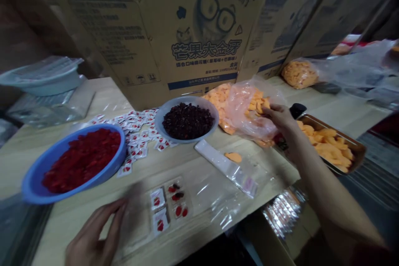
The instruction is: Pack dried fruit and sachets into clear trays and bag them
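My left hand [96, 230] is at the lower left, thumb and forefinger brought together at the left edge of a clear plastic tray [132, 232]. In the tray lie white sachets with a red strawberry print [157, 199] and small red and dark pieces [178, 196]. My right hand [280, 115] reaches into the mouth of a clear plastic bag [238, 97] of orange candy pieces [257, 103]. Its fingers are closed at the candy, and the fingertips are partly hidden. One flat orange piece [233, 157] lies on a white strip [218, 160] in front of the bag.
A blue basin of red pieces [121, 149] stands left, beside scattered sachets [137, 137]. A pale bowl [158, 122] holds dark pieces. Orange pieces fill a brown tray [360, 153] at right. Printed cartons [156, 50] wall the back. Another filled bag [299, 75] lies far right.
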`<state>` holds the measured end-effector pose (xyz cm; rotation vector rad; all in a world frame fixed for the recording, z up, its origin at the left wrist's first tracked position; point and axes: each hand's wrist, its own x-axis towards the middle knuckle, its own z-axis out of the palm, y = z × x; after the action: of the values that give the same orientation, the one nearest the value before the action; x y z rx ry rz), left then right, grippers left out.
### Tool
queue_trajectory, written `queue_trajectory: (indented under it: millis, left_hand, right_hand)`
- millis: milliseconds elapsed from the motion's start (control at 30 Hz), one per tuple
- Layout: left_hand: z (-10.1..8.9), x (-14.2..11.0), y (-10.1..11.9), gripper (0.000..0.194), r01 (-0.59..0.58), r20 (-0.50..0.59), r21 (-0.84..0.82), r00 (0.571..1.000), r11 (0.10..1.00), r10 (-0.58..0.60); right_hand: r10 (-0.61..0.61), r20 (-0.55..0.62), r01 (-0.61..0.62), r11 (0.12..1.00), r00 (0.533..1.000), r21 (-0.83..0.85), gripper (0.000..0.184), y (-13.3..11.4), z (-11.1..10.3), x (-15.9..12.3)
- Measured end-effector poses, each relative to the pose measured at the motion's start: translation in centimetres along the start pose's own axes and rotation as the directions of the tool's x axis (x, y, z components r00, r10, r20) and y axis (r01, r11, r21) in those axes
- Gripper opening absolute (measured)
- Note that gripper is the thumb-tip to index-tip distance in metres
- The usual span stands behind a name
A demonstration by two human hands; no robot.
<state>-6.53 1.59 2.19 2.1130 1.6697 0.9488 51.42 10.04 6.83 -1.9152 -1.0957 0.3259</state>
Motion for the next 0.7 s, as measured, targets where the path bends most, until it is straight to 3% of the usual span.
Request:
queue_trajectory:
  millis: [67, 167, 200, 267, 333, 367, 433, 500, 600, 700]
  left_hand:
    - [0.8, 0.0, 2.1, 0.021, -0.027, 0.038, -0.09, 0.999, 0.996, 0.031]
    - [2.0, 0.2, 5.3, 0.021, 0.044, 0.109, -0.284, 0.994, 0.958, -0.013]
    - [2.4, 0.3, 6.0, 0.023, 0.085, 0.124, -0.352, 0.991, 0.932, -0.044]
    - [2.6, 0.3, 6.3, 0.037, 0.179, 0.211, -0.473, 0.974, 0.863, -0.086]
    - [2.0, 0.0, 5.5, 0.041, 0.257, 0.276, -0.524, 0.953, 0.812, -0.124]
    - [1.5, -0.4, 4.9, 0.036, 0.287, 0.296, -0.521, 0.944, 0.804, -0.145]
    - [0.3, -1.4, 3.4, 0.025, 0.328, 0.31, -0.483, 0.931, 0.812, -0.192]
    - [-0.6, -2.4, 2.1, 0.022, 0.354, 0.31, -0.457, 0.923, 0.816, -0.227]
    - [-0.9, -3.6, 0.6, 0.021, 0.37, 0.326, -0.469, 0.917, 0.802, -0.232]
    - [-0.7, -4.0, -0.2, 0.017, 0.373, 0.351, -0.445, 0.909, 0.814, -0.224]
  right_hand:
    - [-0.061, 0.154, 0.001, 0.932, 0.986, 0.364, 0.027, -1.9, 1.0, -5.2]
    - [-0.057, 0.476, -0.206, 0.852, 0.878, 0.482, 0.035, -5.3, 5.3, -14.7]
    - [-0.075, 0.567, -0.265, 0.829, 0.82, 0.493, 0.039, -6.5, 7.3, -17.9]
    - [-0.139, 0.737, -0.382, 0.783, 0.662, 0.491, 0.044, -9.0, 11.8, -23.7]
    - [-0.261, 0.809, -0.442, 0.729, 0.527, 0.523, 0.041, -11.2, 16.2, -28.2]
    - [-0.306, 0.815, -0.459, 0.705, 0.492, 0.541, 0.039, -12.0, 18.1, -29.8]
    - [-0.348, 0.804, -0.473, 0.669, 0.483, 0.574, 0.036, -13.2, 21.2, -31.9]
    - [-0.348, 0.787, -0.464, 0.658, 0.51, 0.592, 0.033, -13.6, 23.0, -32.8]
    - [-0.373, 0.78, -0.391, 0.707, 0.502, 0.589, 0.026, -13.2, 23.7, -33.3]
    - [-0.387, 0.771, -0.233, 0.799, 0.506, 0.554, 0.021, -12.5, 23.2, -33.2]
